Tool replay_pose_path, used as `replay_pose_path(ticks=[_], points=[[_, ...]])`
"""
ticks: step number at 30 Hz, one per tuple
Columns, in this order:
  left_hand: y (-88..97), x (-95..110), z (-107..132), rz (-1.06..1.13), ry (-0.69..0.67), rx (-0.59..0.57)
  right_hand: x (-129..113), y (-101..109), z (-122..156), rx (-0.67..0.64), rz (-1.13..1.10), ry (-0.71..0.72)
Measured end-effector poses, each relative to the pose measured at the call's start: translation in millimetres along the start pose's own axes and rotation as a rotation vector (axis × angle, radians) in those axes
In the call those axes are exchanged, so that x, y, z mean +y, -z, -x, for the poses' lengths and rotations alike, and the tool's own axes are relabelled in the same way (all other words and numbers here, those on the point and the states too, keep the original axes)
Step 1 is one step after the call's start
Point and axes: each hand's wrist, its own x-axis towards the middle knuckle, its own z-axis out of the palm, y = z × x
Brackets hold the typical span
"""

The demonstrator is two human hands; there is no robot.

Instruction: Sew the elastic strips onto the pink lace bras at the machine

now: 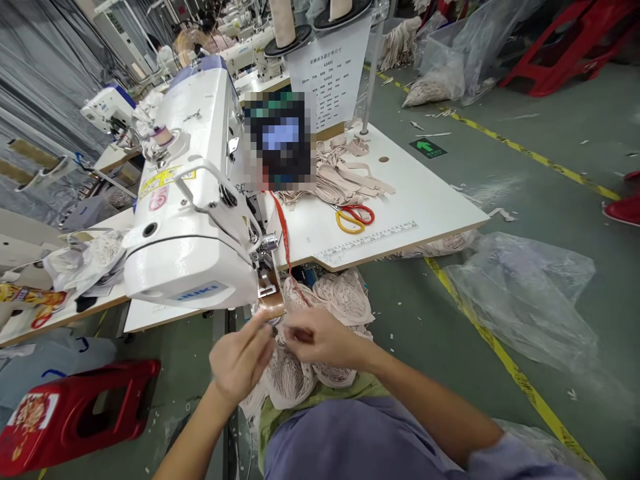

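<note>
My left hand [241,361] is just below the arm end of a white sewing machine [195,220], its fingers stretched forward and slightly blurred. Close beside it, my right hand [327,338] has its fingers curled in toward the thumb; whatever is in them, if anything, cannot be made out. A thin red strip [285,230] hangs from the machine and runs down to the back of my right hand. Between the hands and the machine is the copper-coloured plate [273,305] under the presser foot. Beige lace bra cups [345,300] lie in a pile under and behind my hands, down to my lap.
On the white table [425,200] lie beige fabric straps [345,177], scissors with red and yellow handles [356,217] and a printed ruler scale. A printed sheet [327,73] hangs behind. Red stools [80,413] and plastic bags [530,287] are on the floor.
</note>
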Motion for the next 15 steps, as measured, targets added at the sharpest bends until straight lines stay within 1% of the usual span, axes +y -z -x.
replay_pose_path(ticks=[1, 2, 3, 4, 5, 7, 8, 9, 10, 11, 12, 14, 15], points=[[-0.2, 0, 0, 0.067, -0.072, -0.063, -3, 8, 16, -0.122, -0.129, -0.088], [-1.0, 0, 0, 0.135, -0.137, -0.129, -4, 16, 32, -0.201, -0.258, -0.187], [-2.1, -2, -1, 0.187, -0.178, -0.168, -3, 26, 47, -0.216, -0.374, -0.283], [-3.2, -4, -2, 0.217, -0.189, -0.171, 0, 36, 60, -0.167, -0.471, -0.366], [-4.2, -7, -4, 0.226, -0.173, -0.143, 6, 46, 70, -0.076, -0.558, -0.433], [-5.2, -12, -6, 0.208, -0.079, -0.041, 19, 61, 81, 0.166, -0.684, -0.514], [-5.5, -13, -8, 0.194, -0.017, -0.004, 25, 63, 82, 0.281, -0.718, -0.531], [-5.8, -12, -9, 0.18, 0.054, 0.018, 30, 61, 80, 0.369, -0.738, -0.536], [-6.4, -9, -11, 0.168, 0.132, 0.024, 32, 55, 76, 0.417, -0.752, -0.535], [-7.4, -5, -12, 0.153, 0.218, 0.025, 31, 44, 70, 0.421, -0.775, -0.539], [-8.7, 1, -14, 0.136, 0.303, 0.022, 29, 31, 63, 0.381, -0.822, -0.548], [-11.8, 13, -16, 0.108, 0.434, 0.022, 18, -2, 48, 0.222, -0.989, -0.599], [-13.2, 19, -17, 0.106, 0.477, 0.027, 12, -18, 41, 0.151, -1.066, -0.614]])
